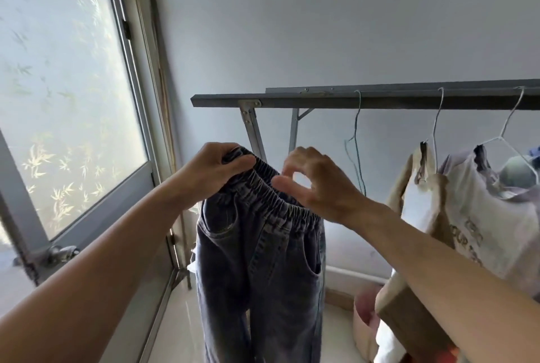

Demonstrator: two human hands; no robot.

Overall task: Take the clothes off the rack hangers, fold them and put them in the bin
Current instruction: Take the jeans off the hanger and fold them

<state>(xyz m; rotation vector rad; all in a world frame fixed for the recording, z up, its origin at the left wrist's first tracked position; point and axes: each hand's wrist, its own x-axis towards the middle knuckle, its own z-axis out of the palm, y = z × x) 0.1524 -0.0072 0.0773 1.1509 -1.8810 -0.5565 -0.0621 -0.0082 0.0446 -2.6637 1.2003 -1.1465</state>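
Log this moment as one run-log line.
left hand: grips jeans waistband | right hand: at waistband, grip blurred | jeans: hanging unfolded from hand | rack: one bare hanger, garments on others

Dark blue jeans (260, 260), grey rack (365, 98), bamboo-patterned window (64, 93).

The single wide-angle camera sat on the person's head and looked forward, toward the wall (321, 26). The left hand (217, 171), the right hand (315, 184) and the jeans (263, 260) were near, in the middle. The window (58, 85) filled the left side, and the rack bar (380, 99) crossed the right.
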